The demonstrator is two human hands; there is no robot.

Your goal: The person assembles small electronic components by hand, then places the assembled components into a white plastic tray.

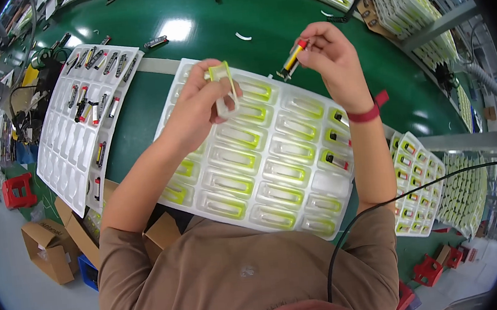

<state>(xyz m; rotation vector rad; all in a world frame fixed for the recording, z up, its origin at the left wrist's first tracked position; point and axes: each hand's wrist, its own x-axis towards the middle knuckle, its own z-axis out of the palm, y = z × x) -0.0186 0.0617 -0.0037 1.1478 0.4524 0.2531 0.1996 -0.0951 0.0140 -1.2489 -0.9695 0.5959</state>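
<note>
My left hand (193, 109) pinches a clear plastic casing with a lime-green frame (221, 74), held upright above a white moulded tray (330, 184). Fingers of my right hand (335, 57) are closed on a small battery assembly (293, 58) with red, yellow and black parts, tilted down to the left. The two held things are apart. Similar clear-and-green casings (234, 159) lie in most of the tray's slots. In the right column, three casings contain dark-and-red parts (337, 159). One slot below them holds no casing.
On the left, another white tray (60, 158) carries loose battery assemblies (95, 59). More lie scattered on the green table (200, 28). A filled tray (419, 183) and stacked trays (407, 2) stand right. A black cable (351, 223) crosses near my right arm. Cardboard boxes (48, 252) stand lower left.
</note>
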